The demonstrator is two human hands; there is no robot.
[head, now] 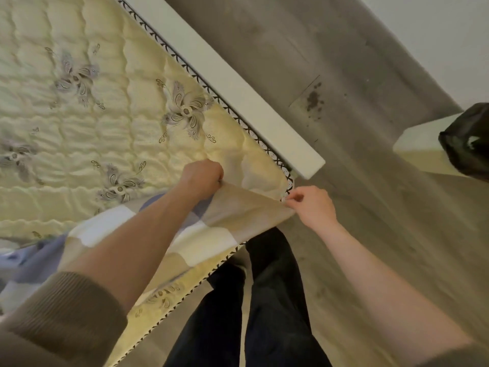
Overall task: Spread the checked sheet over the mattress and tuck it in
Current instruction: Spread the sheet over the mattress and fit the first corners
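Observation:
The quilted cream mattress (87,120) with grey floral motifs fills the left of the view, its corner near the middle. The checked sheet (232,215), in beige, white and lilac squares, lies bunched over the near part of the mattress, one edge stretched across the corner. My left hand (202,177) grips that edge in a fist on top of the mattress. My right hand (312,205) pinches the same edge just off the mattress corner. The sheet is taut between both hands.
A white bed-frame rail (238,86) runs along the mattress's far side and ends near the corner. Grey wood-look floor (370,194) spreads to the right. My dark-trousered legs (275,300) stand beside the bed. A black bag (468,139) rests on a pale ledge at the right edge.

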